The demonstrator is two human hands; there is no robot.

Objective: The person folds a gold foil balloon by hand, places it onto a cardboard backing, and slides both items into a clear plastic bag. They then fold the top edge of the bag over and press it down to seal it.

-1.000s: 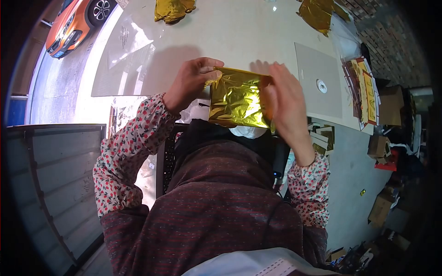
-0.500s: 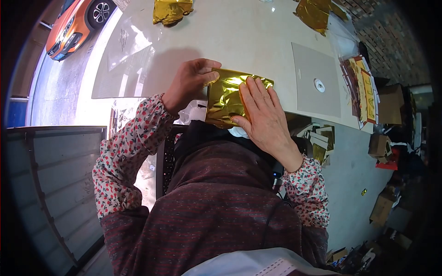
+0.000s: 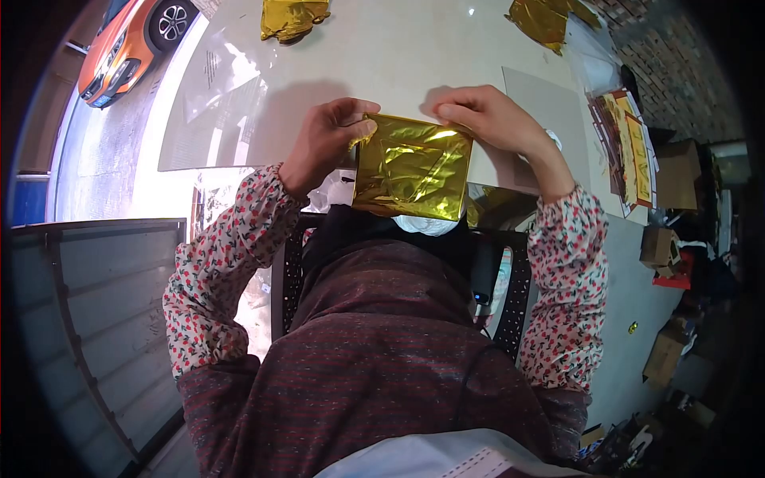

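A rectangular piece covered in shiny gold foil [image 3: 410, 171] is held up at the table's near edge, above my lap. Its face is fairly flat, with creases running across it. My left hand [image 3: 325, 143] pinches the upper left corner between thumb and fingers. Along the upper right edge, my right hand [image 3: 498, 119] is closed with thumb and curled fingertips at the foil; the fingertips behind the edge are partly hidden. Just under the lower edge, part of a white round thing [image 3: 426, 226] shows.
On the table [image 3: 382, 60] lie crumpled gold foil [image 3: 293, 19] at the back and more gold foil [image 3: 550, 22] at the back right. A grey board [image 3: 522, 103] and red-and-gold printed pieces [image 3: 625, 151] lie to the right. Cardboard boxes [image 3: 665, 354] stand on the floor.
My right hand has lifted off the foil's face and moved up to its top right edge, baring the whole front. My left hand keeps its corner grip.
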